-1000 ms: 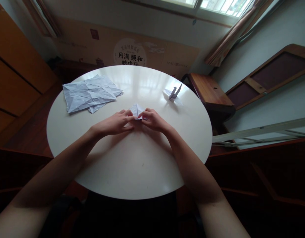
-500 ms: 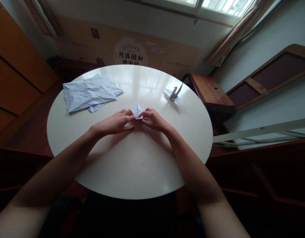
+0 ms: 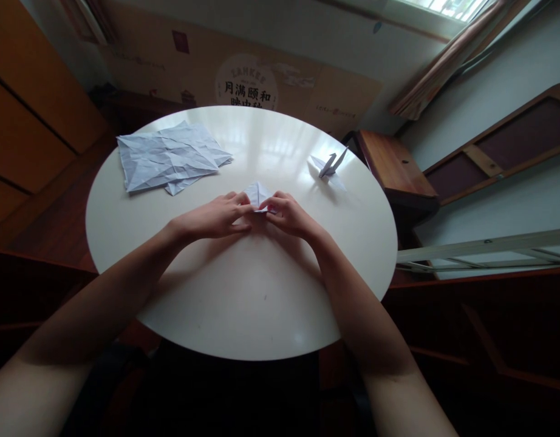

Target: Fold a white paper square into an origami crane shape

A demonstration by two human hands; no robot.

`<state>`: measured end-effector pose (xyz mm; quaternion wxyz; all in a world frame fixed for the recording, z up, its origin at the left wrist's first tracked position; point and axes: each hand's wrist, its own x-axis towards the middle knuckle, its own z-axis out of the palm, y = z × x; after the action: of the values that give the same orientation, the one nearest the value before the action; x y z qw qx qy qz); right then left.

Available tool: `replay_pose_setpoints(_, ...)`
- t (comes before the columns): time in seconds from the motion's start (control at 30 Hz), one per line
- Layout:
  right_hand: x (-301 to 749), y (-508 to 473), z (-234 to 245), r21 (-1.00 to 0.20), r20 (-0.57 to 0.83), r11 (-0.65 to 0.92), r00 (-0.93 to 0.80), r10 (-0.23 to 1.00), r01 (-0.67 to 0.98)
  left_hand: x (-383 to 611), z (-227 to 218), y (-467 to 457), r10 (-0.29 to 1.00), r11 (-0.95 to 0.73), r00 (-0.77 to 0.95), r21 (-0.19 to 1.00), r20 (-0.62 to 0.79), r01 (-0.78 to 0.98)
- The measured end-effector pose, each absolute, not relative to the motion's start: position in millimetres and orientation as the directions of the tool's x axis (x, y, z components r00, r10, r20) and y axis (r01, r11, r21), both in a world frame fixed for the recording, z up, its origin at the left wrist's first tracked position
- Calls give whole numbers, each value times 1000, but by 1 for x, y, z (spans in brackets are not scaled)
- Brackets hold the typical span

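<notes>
A small piece of folded white paper (image 3: 257, 192) lies near the middle of the round white table (image 3: 225, 291), its pointed end facing away from me. My left hand (image 3: 223, 215) has its fingers on the paper's left side, the thumb lower and closer to me. From the right, my right hand (image 3: 286, 213) pinches the near edge between thumb and fingers. Fingers hide both sides of the paper. Farther back on the right stands a folded paper crane (image 3: 328, 167).
Several creased white sheets (image 3: 170, 155) lie stacked at the table's back left. A wooden stool or small table (image 3: 396, 164) stands beyond the right edge. Behind the table is a printed cardboard panel (image 3: 147, 67) below a window.
The whole view has tilted slightly, so the table sits a little higher and to the right. Both hands stay at the folded paper, with barely any finger movement.
</notes>
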<state>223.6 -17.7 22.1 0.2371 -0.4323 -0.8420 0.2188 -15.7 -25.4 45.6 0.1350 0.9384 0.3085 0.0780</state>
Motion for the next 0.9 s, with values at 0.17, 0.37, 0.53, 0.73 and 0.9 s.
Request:
replay_pose_setpoints(0.17,225,-17,20,-569,215,535,-514,830,625,-16,45,-26,604,-770,795,299,56,564)
replay_pose_setpoints(0.37,225,-17,20,-573,224,540,-516,827,617,-16,46,-26,600,-771,797,308,60,557)
replay_pose_setpoints(0.53,224,-17,22,-576,213,534,-516,830,619,-16,45,-26,598,-777,798,299,74,554)
replay_pose_setpoints(0.73,225,-18,21,-560,216,537,-514,830,632,-16,45,-27,609,-769,790,299,71,565)
replay_pose_setpoints(0.9,223,-18,21,-558,208,527,-507,837,641,-15,44,-26,608,-770,790,303,81,562)
